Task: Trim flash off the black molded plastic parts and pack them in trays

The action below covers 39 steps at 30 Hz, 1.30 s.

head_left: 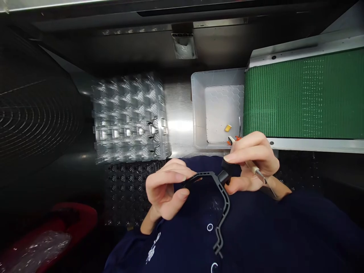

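Note:
A curved black plastic bracket (224,206) with a ribbed edge hangs in front of my dark blue shirt, its lower end free. My left hand (167,187) pinches one end between thumb and fingers. At the bracket's thicker, block-like part (223,176), the thumb and fingers of my right hand (253,163) grip it from both sides. Tucked across that same hand is a knife-like tool (256,171) with a pale handle; its thin metal blade points down toward the wrist. My fingers hide part of the handle and of the block.
Clear moulded trays (127,121) lie stacked at left, with small black parts at their right edge. A translucent bin (196,110) holds a yellow piece (228,128) and an orange-handled tool (238,138). A green conveyor belt (284,98) adjoins it. Something red (79,212) is lower left.

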### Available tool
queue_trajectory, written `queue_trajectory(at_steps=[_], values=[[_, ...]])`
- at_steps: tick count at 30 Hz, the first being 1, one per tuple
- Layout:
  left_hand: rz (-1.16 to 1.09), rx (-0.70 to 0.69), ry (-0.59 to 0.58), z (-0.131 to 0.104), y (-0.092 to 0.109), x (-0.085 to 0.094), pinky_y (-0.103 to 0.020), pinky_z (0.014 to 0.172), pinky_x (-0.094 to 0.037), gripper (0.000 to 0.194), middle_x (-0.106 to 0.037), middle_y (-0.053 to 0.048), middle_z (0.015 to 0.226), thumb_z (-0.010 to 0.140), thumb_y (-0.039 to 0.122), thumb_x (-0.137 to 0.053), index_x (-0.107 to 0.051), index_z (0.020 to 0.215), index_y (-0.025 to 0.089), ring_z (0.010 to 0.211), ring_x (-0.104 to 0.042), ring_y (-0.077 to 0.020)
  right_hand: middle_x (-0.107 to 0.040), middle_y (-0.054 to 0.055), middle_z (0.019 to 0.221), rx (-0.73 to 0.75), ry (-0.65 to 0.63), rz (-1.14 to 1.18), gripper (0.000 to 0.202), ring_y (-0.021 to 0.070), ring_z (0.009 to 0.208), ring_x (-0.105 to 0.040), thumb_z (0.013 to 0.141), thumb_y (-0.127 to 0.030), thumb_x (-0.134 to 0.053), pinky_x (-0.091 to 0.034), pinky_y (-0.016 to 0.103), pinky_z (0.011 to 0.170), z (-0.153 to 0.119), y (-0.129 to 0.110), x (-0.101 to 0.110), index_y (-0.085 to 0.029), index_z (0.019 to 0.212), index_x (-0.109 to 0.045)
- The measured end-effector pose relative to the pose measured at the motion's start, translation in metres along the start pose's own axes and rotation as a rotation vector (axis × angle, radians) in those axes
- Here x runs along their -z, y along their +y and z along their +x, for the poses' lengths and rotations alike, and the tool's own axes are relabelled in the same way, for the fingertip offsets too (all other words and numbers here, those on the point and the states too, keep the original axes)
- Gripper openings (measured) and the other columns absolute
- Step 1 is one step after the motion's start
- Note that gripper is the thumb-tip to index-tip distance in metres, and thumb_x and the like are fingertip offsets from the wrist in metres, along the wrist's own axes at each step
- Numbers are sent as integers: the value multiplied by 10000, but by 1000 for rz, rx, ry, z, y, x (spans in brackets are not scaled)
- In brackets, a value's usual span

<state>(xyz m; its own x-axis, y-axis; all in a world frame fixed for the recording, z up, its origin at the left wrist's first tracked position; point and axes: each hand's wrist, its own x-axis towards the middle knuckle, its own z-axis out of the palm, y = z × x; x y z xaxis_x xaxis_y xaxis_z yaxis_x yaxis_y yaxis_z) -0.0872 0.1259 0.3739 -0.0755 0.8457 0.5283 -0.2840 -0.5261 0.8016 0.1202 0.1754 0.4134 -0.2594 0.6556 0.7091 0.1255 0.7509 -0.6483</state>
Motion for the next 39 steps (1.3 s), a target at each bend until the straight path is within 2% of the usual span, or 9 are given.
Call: queue_trajectory(at_steps=[3, 8, 14, 17, 21, 25, 30, 33, 39], values=[[19, -75, -32, 1, 2, 1, -337, 712, -566, 328, -841, -58, 966, 1013, 173, -722, -670, 1336, 154, 729, -789, -182, -654, 5, 944, -14, 0, 6, 510, 125, 701, -591, 928, -479, -900, -601, 238, 597, -4, 1, -1, -220, 1345, -761], [136, 33, -179, 0, -2, 3, -327, 785, -610, 365, -843, -49, 1029, 1034, 174, -719, -631, 1386, 223, 827, -795, -185, -656, 7, 932, -49, -9, 1, 651, 144, 618, -539, 847, -482, -965, -547, 298, 490, -7, 2, -1, -297, 1426, -730], [173, 76, -508, 8, -7, -13, -428, 782, -707, 242, -815, -85, 972, 1114, 226, -569, -625, 1348, 202, 882, -837, -275, -719, 2, 911, -29, -57, -82, 322, 96, 633, -587, 974, -439, -864, -525, 217, 520, 9, -8, -10, -202, 1151, -738], [149, 90, -523, 7, -9, -20, -502, 881, -725, 242, -811, -91, 1022, 1117, 239, -537, -648, 1331, 221, 986, -840, -297, -710, -4, 882, -52, -52, -117, 315, 78, 637, -601, 1007, -477, -824, -504, 190, 519, 11, -12, -12, -192, 1106, -734], [124, 174, -517, -3, -10, -26, -461, 891, -725, 241, -813, -92, 1045, 1124, 302, -555, -647, 1338, 240, 992, -825, -279, -733, 10, 896, -88, -46, -144, 371, 96, 659, -641, 1023, -570, -769, -523, 206, 515, 3, -11, -8, -213, 1121, -740], [150, 412, -570, -11, -5, -26, -445, 962, -708, 196, -812, -94, 1084, 1097, 317, -576, -705, 1225, 242, 1040, -812, -272, -747, 23, 890, -124, -30, -213, 432, 116, 690, -682, 1032, -644, -707, -568, 226, 550, -7, -16, -7, -219, 1103, -749], [306, 582, -755, -18, -7, -4, -452, 871, -715, 221, -793, -75, 909, 1055, 392, -575, -741, 1044, 246, 998, -802, -305, -773, 22, 977, -170, 30, -341, 425, 86, 743, -715, 1033, -588, -737, -588, 178, 635, -27, -32, -15, -188, 1175, -765], [373, 635, -914, -19, -17, 18, -438, 846, -711, 274, -798, -73, 889, 1063, 400, -523, -740, 1026, 235, 930, -803, -293, -796, 26, 1027, -299, 78, -378, 383, 105, 799, -750, 1029, -565, -758, -584, 194, 679, -47, -40, -34, -226, 1204, -788], [494, 736, -1375, -18, -44, 51, -557, 1152, -599, 418, -805, -147, 1323, 1112, 463, -432, -728, 1260, 207, 1273, -759, -353, -784, -2, 907, -634, 300, -495, 427, 83, 693, -696, 994, -580, -804, -547, 176, 642, -106, -48, -75, -214, 1213, -790]])
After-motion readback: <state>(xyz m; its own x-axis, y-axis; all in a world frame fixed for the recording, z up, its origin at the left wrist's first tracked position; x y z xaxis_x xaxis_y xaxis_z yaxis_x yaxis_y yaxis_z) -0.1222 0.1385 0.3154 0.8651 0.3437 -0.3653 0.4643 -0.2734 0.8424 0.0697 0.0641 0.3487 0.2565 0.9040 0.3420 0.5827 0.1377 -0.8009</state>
